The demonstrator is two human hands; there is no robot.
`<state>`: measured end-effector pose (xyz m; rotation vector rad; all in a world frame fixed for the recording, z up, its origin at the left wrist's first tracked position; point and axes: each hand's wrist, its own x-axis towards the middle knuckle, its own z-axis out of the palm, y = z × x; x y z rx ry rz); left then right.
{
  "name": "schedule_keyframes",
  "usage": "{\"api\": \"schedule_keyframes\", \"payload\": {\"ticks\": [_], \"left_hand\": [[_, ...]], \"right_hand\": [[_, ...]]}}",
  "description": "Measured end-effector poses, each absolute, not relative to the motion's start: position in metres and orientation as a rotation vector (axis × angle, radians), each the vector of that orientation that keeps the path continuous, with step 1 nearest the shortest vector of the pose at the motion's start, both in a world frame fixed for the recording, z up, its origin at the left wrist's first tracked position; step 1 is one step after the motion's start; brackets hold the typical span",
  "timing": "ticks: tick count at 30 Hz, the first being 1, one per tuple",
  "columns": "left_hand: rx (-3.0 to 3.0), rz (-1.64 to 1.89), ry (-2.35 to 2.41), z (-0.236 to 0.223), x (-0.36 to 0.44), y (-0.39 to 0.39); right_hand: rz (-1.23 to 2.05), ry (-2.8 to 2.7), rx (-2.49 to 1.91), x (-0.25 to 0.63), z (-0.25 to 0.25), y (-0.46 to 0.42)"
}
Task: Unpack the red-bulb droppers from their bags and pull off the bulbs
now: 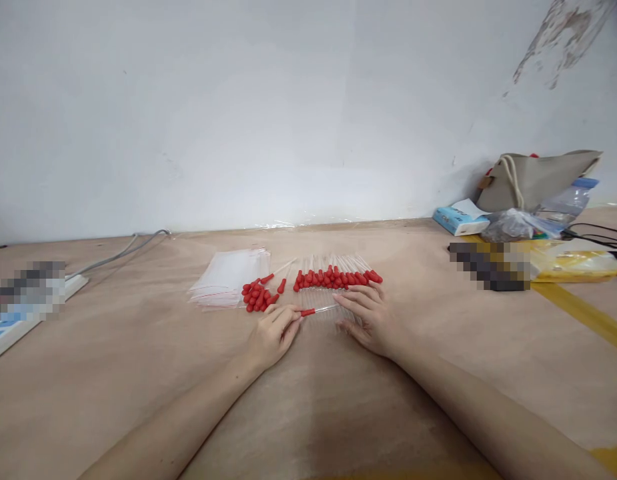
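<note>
- Grip: left hand [274,335] closed, thumb and fingers pinching the red bulb of one dropper [324,309]; right hand [375,321] part open, thumb apart from the fingers, at the tube's far end; contact there unclear.
- Table [138,353]: pale brown, wood-grained, faintly glossy.
- Bags [223,277]: thin, flat, translucent film, stacked unevenly, red line near the edge.
- Finished-looking row [333,277]: slim clear stems, rounded red bulbs, side by side beyond the hands.
- Loose bulbs [257,298]: matte red, heaped beside the bags.
- Dropper: straight, clear, glossy tube; lies between the hands, nearly level.
</note>
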<state>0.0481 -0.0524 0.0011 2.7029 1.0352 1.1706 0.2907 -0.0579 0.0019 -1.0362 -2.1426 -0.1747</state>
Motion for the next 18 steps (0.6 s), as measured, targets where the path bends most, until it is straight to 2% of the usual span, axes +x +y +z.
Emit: {"api": "schedule_keyframes", "payload": {"ticks": [6, 12, 18], "left_hand": [[2.695, 1.227, 0.949, 0.001, 0.049, -0.056], [2.842, 1.087, 1.123, 0.010, 0.053, -0.058], [2.897, 1.026, 1.066, 0.014, 0.055, -0.060]], "right_hand": [[-0.194, -2.214, -0.982, 0.282, 0.004, -0.061], [-0.188, -2.249, -0.959, 0.275, 0.006, -0.064], [-0.158, -2.294, -0.911, 0.277, 0.005, -0.066]]}}
